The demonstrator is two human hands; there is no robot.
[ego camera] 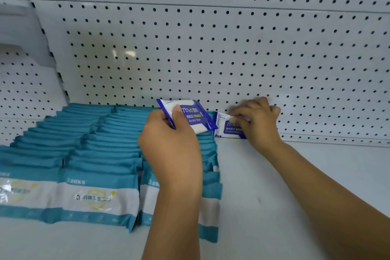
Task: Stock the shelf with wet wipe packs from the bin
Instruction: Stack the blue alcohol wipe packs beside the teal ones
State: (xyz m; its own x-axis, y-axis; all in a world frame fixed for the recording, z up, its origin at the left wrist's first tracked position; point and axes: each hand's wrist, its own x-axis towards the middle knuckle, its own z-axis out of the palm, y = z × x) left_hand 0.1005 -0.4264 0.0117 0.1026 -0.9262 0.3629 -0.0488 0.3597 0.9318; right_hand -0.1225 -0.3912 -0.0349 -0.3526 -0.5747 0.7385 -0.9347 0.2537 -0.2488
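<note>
My left hand [171,143] holds a blue-and-white alcohol wipe pack [193,116] tilted above the shelf, thumb across its front. My right hand [258,121] grips the top of a second blue-and-white wipe pack [226,127], which stands upright on the white shelf [274,186] against the pegboard back wall. Rows of teal-and-white wipe packs [95,154] stand in tight lines on the left half of the shelf. The bin is out of view.
A white pegboard wall [211,48] closes the back of the shelf. A side panel and bracket [25,53] stand at the left. Bare white shelf surface runs to the right of the teal rows, under my right forearm.
</note>
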